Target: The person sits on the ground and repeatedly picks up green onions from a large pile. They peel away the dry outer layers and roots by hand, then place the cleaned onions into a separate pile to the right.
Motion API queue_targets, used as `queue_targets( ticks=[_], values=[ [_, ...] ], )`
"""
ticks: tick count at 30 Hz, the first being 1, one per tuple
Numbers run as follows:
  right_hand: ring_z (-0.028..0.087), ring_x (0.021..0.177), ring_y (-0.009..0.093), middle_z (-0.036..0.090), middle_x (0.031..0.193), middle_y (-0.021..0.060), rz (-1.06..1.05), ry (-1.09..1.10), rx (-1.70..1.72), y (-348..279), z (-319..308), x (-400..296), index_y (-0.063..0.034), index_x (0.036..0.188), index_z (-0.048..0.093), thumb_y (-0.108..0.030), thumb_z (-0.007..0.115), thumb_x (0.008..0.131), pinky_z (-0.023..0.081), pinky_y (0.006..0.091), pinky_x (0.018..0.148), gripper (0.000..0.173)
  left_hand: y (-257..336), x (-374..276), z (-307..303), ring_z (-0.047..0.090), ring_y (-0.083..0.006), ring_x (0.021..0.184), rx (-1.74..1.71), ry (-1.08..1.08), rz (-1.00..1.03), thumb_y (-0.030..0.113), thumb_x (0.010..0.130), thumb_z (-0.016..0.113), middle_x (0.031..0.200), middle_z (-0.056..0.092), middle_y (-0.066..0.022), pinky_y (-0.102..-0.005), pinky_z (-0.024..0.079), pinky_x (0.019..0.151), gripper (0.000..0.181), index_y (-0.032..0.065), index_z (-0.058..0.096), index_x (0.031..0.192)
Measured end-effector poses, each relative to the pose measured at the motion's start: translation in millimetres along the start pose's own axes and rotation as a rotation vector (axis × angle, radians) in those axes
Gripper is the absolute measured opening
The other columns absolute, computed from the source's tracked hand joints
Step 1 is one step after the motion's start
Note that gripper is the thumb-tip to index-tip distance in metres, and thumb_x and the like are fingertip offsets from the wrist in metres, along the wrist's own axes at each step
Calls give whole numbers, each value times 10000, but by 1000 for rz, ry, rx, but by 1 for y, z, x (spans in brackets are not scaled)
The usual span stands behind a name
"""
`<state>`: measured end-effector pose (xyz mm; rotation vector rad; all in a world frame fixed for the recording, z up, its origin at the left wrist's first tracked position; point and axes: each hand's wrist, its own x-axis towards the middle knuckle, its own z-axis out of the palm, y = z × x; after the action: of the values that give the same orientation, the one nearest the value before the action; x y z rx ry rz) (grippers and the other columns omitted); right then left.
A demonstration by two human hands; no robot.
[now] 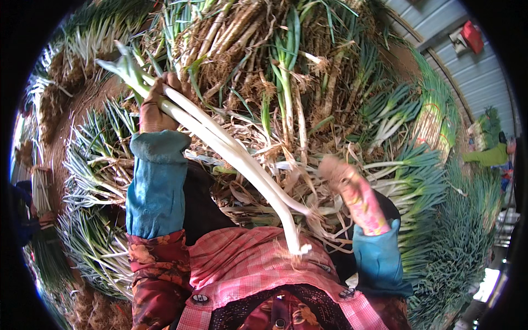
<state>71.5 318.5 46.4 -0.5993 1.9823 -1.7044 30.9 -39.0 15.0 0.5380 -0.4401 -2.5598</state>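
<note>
My left hand (159, 105) is closed around the upper stalks of two Welsh onions (231, 150). Their white shanks slant down to the right across my lap, and the nearer one ends in short roots over the apron. Pale, loose skin and roots trail from the lower end of the other stalk. To the right of the stalks is my right hand (342, 177), blurred by motion with its fingers curled. Whether anything is in it is unclear. Dry peeled skins (247, 189) lie on the ground in front of me, between the two hands.
A heap of untrimmed onions (235, 33) with soil and roots rises ahead. Cleaned onions (412, 198) are laid in rows on the right, and more onions (97, 177) lie on the left. Tied bundles (431, 119) stand farther right. Another person's sleeve (22, 210) shows at the far left.
</note>
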Motion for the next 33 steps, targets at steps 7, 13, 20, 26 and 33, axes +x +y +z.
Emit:
queue_targets(
  ticks=[7,13,20,26,33],
  values=[
    [552,811,271,544,970,123,58,97,-922,-2,21,12,-105,1192,375,-158,640,653,461,346,667,604,-31,-9,-7,540,-245,831,-25,-65,-28,191,803,503,844,574,-98,-439,408,837,249,25,475,987],
    [528,516,237,523,596,56,-9,469,-1552,6,-112,-57,-125,778,541,-220,626,666,392,347,416,169,-91,-22,-15,311,-311,1140,18,244,-325,372,782,484,1249,341,-151,-459,164,1000,515,130,338,1213],
    [445,457,145,468,550,28,336,1333,-407,171,-179,-198,-52,852,524,-218,564,781,361,290,428,185,-198,-85,139,464,-267,1030,298,-1014,-422,300,814,461,1101,484,-141,-430,390,858,421,35,424,1139],
    [414,462,89,453,557,-10,366,1501,437,227,-125,-204,-28,897,524,-314,526,801,343,231,425,301,-287,-122,217,512,-193,875,538,-1110,-457,325,758,518,1013,531,-54,-352,422,736,401,53,507,1052],
    [557,765,213,560,860,103,518,1310,-56,257,-150,-216,-52,1052,508,-283,598,740,448,297,641,399,-295,-95,244,537,-270,911,588,-958,-616,409,819,403,1024,526,-117,-462,458,751,423,98,429,1104]
  ],
)
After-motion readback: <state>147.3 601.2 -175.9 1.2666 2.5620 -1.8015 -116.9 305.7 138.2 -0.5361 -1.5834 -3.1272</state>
